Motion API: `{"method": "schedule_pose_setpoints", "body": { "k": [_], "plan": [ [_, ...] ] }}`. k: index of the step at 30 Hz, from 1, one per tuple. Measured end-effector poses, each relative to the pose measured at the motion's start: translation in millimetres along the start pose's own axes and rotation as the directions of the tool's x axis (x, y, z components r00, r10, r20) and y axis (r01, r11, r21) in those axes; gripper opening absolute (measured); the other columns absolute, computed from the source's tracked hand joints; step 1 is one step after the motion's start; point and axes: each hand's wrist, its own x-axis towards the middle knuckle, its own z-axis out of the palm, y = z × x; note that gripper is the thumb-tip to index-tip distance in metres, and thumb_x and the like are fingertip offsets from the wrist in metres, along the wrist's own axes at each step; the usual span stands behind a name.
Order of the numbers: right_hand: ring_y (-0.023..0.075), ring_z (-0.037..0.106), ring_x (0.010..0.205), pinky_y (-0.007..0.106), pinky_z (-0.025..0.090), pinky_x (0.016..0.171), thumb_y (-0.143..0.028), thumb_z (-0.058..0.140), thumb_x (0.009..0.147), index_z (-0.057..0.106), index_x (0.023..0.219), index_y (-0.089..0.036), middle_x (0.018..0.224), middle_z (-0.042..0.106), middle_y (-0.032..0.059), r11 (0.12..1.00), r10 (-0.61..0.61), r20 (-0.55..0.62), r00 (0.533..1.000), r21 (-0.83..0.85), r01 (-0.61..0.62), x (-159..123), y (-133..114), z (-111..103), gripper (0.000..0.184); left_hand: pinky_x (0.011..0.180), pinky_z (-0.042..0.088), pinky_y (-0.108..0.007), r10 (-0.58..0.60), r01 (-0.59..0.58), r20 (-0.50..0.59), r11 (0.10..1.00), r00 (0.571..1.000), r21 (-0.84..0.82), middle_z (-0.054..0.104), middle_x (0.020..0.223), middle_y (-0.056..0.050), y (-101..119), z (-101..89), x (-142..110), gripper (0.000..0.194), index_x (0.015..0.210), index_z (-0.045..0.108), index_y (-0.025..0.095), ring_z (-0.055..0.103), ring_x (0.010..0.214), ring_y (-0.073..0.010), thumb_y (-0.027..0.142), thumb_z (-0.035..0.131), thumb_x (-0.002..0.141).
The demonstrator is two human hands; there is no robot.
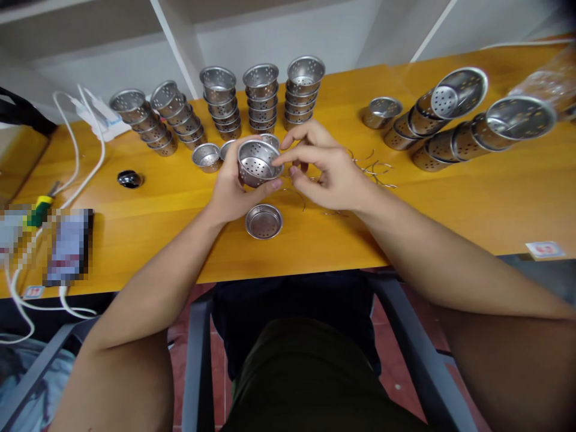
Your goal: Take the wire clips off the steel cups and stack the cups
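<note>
The left hand (231, 192) grips 1 perforated cup (257, 162), mouth tilted toward 5 o'clock. The right hand (328, 171) pinches its rim from 3 o'clock, fingers narrow.

- Bright, even light from overhead; soft shadows lie under the forearms on the table (450, 198).
- Glare glints off the steel cups (261, 99).
- Wide-lens bending at the edges; the right corner is blurred.
- A pixelated patch (49, 243) sits at left.
</note>
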Motion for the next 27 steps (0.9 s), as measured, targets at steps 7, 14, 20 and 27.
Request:
{"method": "schedule_pose_setpoints", "body": {
  "k": [7,14,20,27],
  "plan": [
    [0.0402,0.075,0.145,0.066,0.070,0.123,-0.029,0.077,0.112,0.088,0.146,-0.031,0.166,0.071,0.0164,0.996,0.006,0.101,0.995,-0.095,0.003,-2,0,5,0.035,0.133,0.069,-0.069,0.036,-0.035,0.017,0.999,0.999,-0.030,0.072,0.166,-0.014,11,-6.3,1,0.098,0.173,0.052,0.035,0.077,0.155,-0.0428,0.090,0.096,0.105],
    [0.0430,0.073,0.150,0.070,0.067,0.131,-0.039,0.079,0.116,0.086,0.145,-0.033,0.164,0.071,0.0162,0.993,0.050,0.127,0.991,-0.110,-0.036,-1,-1,1,0.030,0.132,0.069,-0.068,0.010,-0.011,0.058,1.000,0.998,0.020,0.072,0.164,-0.015,1,-8.0,-2,0.106,0.175,0.055,0.033,0.076,0.157,-0.0455,0.094,0.097,0.100],
    [0.0419,0.080,0.136,0.069,0.073,0.124,-0.057,0.081,0.119,0.079,0.167,-0.036,0.168,0.071,0.0174,0.991,0.093,-0.011,0.996,-0.093,-0.094,-3,12,-1,0.052,0.130,0.069,-0.065,0.058,-0.050,-0.096,0.995,0.994,0.085,0.074,0.166,-0.007,-31,-53.7,10,0.093,0.168,0.061,0.041,0.078,0.150,-0.0374,0.096,0.094,0.100],
    [0.0381,0.082,0.120,0.067,0.075,0.120,-0.065,0.080,0.119,0.085,0.155,-0.035,0.156,0.078,0.0171,0.959,0.218,-0.055,0.974,-0.172,-0.225,-5,39,-12,0.047,0.121,0.065,-0.075,-0.143,0.220,-0.333,0.954,0.932,0.206,0.075,0.143,-0.007,-102,-169.9,10,0.132,0.144,0.056,0.033,0.069,0.127,-0.0335,0.117,0.103,0.054]
  ]
}}
